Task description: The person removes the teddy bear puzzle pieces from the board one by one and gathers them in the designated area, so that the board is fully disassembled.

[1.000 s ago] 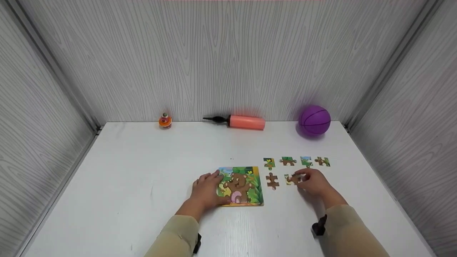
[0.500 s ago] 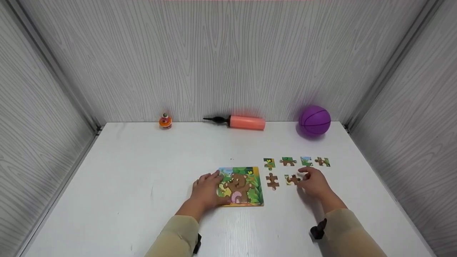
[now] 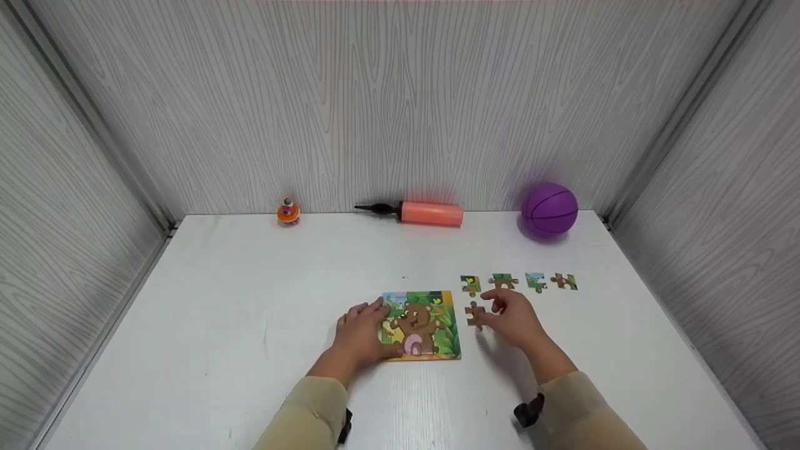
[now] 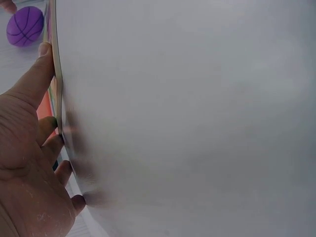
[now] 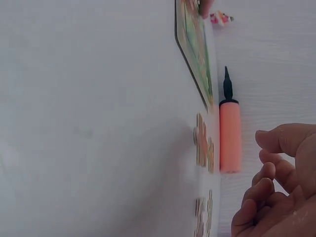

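Observation:
A square jigsaw board point(image 3: 431, 326) with a bear picture lies on the white table. My left hand point(image 3: 358, 334) rests on its left side, fingers at the upper left and thumb along the near edge. My right hand point(image 3: 515, 319) hovers over loose pieces to the right of the board. In the head view its thumb overlaps a brown jigsaw piece point(image 3: 473, 314). The right wrist view shows the right thumb and fingers apart, the other fingers loosely bent, with nothing between them. A second front-row piece point(image 5: 200, 217) is hidden by this hand in the head view.
Behind the right hand lies a row of several jigsaw pieces point(image 3: 535, 281). Along the back wall are a small orange toy point(image 3: 288, 212), a coral hand pump point(image 3: 431, 214) with a black nozzle, and a purple ball point(image 3: 550, 210).
My right hand has moved left, away from the right-hand front-row piece and over to the brown piece nearer the board. My left hand stays on the board.

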`<state>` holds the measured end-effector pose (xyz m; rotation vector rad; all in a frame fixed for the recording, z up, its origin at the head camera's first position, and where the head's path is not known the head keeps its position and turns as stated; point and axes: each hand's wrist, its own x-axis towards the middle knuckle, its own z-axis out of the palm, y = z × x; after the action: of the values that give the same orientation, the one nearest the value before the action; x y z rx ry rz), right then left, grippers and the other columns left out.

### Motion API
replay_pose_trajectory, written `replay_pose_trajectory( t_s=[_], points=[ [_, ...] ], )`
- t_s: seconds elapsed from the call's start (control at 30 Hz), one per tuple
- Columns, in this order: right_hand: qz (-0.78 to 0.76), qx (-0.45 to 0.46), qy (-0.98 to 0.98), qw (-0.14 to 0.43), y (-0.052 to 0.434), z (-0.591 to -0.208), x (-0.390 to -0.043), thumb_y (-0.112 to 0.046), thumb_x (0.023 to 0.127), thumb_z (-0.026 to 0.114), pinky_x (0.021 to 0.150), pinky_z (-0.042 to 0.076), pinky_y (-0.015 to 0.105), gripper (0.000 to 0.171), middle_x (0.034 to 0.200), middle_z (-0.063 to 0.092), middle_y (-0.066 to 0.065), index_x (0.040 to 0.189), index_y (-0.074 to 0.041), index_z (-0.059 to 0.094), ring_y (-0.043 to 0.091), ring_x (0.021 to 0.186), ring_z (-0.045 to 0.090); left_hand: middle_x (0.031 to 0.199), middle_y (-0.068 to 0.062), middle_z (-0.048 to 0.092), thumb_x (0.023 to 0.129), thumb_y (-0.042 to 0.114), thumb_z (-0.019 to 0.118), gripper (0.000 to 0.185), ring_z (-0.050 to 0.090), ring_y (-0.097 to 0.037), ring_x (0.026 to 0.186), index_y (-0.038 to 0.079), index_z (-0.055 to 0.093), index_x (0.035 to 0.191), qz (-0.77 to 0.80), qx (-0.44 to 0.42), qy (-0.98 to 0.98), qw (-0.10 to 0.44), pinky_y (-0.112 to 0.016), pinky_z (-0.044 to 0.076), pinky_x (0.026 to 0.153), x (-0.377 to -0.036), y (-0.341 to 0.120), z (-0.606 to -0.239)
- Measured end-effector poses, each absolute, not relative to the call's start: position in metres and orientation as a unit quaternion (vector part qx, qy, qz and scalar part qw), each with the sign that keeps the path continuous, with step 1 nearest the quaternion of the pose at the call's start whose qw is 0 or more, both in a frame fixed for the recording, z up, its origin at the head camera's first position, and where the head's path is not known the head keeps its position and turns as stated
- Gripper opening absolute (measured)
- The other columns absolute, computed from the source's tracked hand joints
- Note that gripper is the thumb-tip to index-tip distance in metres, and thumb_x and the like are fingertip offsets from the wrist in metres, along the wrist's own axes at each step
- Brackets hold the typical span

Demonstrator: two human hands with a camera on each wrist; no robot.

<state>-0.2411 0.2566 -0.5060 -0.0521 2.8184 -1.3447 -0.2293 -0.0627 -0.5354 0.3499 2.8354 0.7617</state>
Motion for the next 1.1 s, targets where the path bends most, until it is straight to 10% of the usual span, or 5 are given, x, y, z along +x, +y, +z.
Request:
replay_pose_trajectory(
  t_s=[1.1],
  points=[
    [-0.367,-0.078,0.918,0.13,0.208,-0.526,-0.22,-0.006,0.081,0.091,0.083,0.053,0.041,0.035,0.097,0.066,0.0,0.113,-0.007,0.079,0.019,0.09,0.058,0.17,-0.01,0.036,0.083,0.05,0.088,0.091,0.027,-0.041,0.156,0.01,0.053,0.156,0.278,0.109,0.949,0.105,-0.065,0.018,0.124,-0.229,-0.06,-0.531]
  ],
)
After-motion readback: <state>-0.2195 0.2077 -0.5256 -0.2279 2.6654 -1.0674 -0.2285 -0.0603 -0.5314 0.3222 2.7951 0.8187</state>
